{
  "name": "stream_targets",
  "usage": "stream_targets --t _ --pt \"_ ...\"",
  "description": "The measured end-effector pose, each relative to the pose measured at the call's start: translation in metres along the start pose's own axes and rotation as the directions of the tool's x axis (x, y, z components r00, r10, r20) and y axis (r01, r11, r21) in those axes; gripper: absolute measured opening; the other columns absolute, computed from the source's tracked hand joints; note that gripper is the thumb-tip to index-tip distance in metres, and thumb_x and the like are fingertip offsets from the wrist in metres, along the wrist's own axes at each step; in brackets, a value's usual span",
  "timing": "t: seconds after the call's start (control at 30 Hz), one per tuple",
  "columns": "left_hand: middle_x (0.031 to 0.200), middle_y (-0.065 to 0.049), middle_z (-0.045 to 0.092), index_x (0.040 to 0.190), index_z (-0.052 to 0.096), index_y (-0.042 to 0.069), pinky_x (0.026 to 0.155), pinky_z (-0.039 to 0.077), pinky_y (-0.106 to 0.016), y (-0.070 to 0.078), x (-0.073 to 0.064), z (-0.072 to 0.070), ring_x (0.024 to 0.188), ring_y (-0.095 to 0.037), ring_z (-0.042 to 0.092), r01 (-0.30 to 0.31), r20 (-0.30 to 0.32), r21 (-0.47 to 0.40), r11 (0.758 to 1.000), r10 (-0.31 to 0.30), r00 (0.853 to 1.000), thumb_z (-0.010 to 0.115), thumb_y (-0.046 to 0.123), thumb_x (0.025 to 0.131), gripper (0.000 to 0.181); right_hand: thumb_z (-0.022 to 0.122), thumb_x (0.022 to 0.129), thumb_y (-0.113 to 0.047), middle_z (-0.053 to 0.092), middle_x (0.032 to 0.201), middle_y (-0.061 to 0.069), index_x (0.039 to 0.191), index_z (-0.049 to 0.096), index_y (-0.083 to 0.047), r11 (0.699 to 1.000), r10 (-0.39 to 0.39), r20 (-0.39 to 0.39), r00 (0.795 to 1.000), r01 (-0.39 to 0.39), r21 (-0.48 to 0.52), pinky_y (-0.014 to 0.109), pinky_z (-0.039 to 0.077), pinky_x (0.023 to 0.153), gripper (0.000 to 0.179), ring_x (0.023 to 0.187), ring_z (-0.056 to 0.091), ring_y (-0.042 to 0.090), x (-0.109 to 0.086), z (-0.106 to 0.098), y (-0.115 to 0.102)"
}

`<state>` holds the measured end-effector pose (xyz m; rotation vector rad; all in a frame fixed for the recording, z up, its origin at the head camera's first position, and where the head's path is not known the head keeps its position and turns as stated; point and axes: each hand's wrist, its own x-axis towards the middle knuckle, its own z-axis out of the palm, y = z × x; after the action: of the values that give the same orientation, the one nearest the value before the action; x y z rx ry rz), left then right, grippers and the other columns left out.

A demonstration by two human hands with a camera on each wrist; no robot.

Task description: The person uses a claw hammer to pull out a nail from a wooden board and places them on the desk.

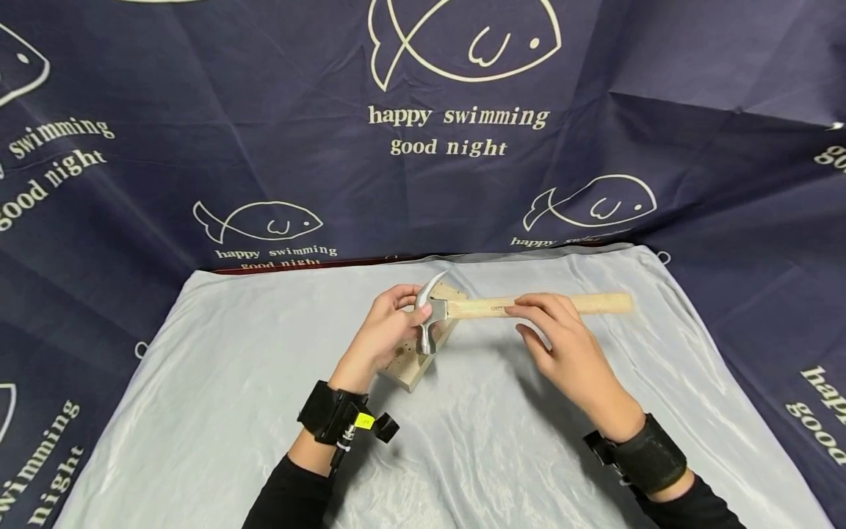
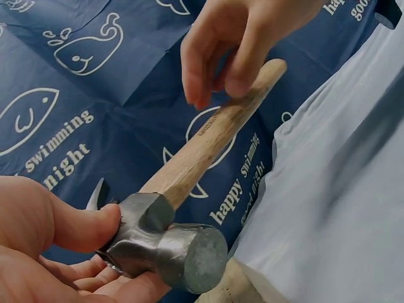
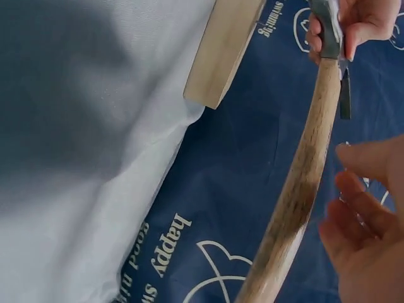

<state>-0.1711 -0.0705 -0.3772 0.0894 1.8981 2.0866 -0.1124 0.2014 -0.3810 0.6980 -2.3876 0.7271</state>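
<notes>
A claw hammer (image 1: 476,308) with a steel head and a pale wooden handle is held up above the table, its handle pointing right in the head view. My left hand (image 1: 386,328) pinches it by the steel head (image 2: 145,230), thumb on one cheek and fingers beneath. Beside the middle of the handle (image 3: 303,183), my right hand (image 1: 571,353) has its fingers loosely bent, and a gap shows between them and the wood in the right wrist view. Behind the hammer head lies a wooden block (image 1: 405,369) with small dark holes or nails in it, partly hidden by the left hand.
Light grey-blue cloth (image 1: 231,397) covers the table. A dark blue curtain (image 1: 297,132) with white fish drawings and lettering hangs behind it and along both sides. Black straps with cameras sit on both wrists.
</notes>
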Motion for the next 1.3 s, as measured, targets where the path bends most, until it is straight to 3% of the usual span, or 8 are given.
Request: stream_targets --t 0.23,0.47,0.63,0.73,0.83,1.1,1.23,1.3 --pt "0.109 -0.013 0.055 0.122 0.047 -0.003 0.076 0.057 -0.039 0.005 -0.004 -0.014 0.083 -0.024 0.067 -0.008 -0.044 -0.053 0.999 0.006 0.999 0.058 0.002 0.088 0.036 0.067 0.085 -0.012 0.06 0.115 -0.004 0.11 0.064 -0.022 0.964 0.069 0.172 0.983 -0.11 0.242 0.018 0.049 0.086 0.028 0.104 0.059 0.008 -0.008 0.001 0.01" --pt "0.119 -0.021 0.052 0.126 0.045 -0.003 0.079 0.056 -0.039 0.012 -0.012 -0.027 0.087 -0.023 0.067 -0.029 -0.025 -0.074 0.997 0.027 0.999 0.057 0.002 0.089 0.039 0.062 0.089 -0.019 0.062 0.112 0.0 0.108 0.063 -0.024 0.894 0.221 0.325 0.92 -0.324 0.31 0.024 0.054 0.076 0.02 0.099 0.063 0.013 -0.001 -0.012 0.008" --pt "0.112 -0.015 0.056 0.126 0.044 -0.004 0.081 0.055 -0.042 0.017 -0.014 -0.031 0.084 -0.022 0.067 -0.048 0.013 -0.08 0.996 0.049 0.999 0.056 0.002 0.089 0.039 0.063 0.089 -0.027 0.061 0.12 0.002 0.117 0.059 -0.022 0.796 0.305 0.431 0.849 -0.476 0.373 0.025 0.054 0.079 0.029 0.103 0.063 0.021 0.004 -0.013 0.014" --pt "0.107 -0.012 0.057 0.124 0.045 -0.003 0.081 0.055 -0.044 0.019 -0.015 -0.031 0.082 -0.024 0.068 -0.047 0.035 -0.086 0.995 0.05 0.998 0.056 0.001 0.089 0.037 0.063 0.088 -0.024 0.057 0.125 0.007 0.126 0.051 -0.018 0.658 0.309 0.492 0.814 -0.557 0.507 0.034 0.055 0.083 0.04 0.105 0.063 0.028 0.003 -0.008 0.023" --pt "0.107 -0.012 0.058 0.124 0.045 -0.003 0.08 0.055 -0.044 0.02 -0.017 -0.03 0.082 -0.026 0.068 -0.039 0.054 -0.087 0.995 0.044 0.998 0.056 0.002 0.089 0.036 0.06 0.09 -0.014 0.05 0.129 0.018 0.134 0.041 -0.013 0.477 0.267 0.522 0.81 -0.581 0.659 0.044 0.053 0.087 0.047 0.111 0.06 0.034 0.0 -0.002 0.03" --pt "0.104 -0.011 0.058 0.126 0.043 -0.006 0.077 0.056 -0.041 0.022 -0.017 -0.026 0.08 -0.023 0.068 -0.05 0.067 -0.096 0.994 0.056 0.996 0.056 0.001 0.089 0.04 0.042 0.097 -0.003 0.04 0.14 0.022 0.141 0.029 -0.003 0.095 0.134 0.458 0.879 -0.471 0.877 0.053 0.044 0.095 0.046 0.123 0.049 0.042 0.001 0.008 0.036" --pt "0.104 -0.01 0.059 0.126 0.043 -0.007 0.079 0.056 -0.043 0.022 -0.015 -0.026 0.081 -0.023 0.067 -0.046 0.085 -0.098 0.994 0.054 0.995 0.056 -0.001 0.088 0.04 0.038 0.098 -0.002 0.048 0.135 0.021 0.138 0.032 -0.001 -0.057 0.149 0.405 0.902 -0.401 0.914 0.052 0.044 0.095 0.041 0.122 0.05 0.041 0.004 0.009 0.035" --pt "0.104 -0.01 0.058 0.127 0.042 -0.007 0.078 0.056 -0.041 0.021 -0.014 -0.025 0.081 -0.024 0.067 -0.042 0.094 -0.095 0.995 0.051 0.994 0.056 -0.001 0.088 0.041 0.038 0.098 0.0 0.053 0.13 0.02 0.134 0.037 -0.001 -0.107 0.171 0.391 0.905 -0.377 0.92 0.052 0.043 0.097 0.036 0.121 0.052 0.04 0.006 0.011 0.034"
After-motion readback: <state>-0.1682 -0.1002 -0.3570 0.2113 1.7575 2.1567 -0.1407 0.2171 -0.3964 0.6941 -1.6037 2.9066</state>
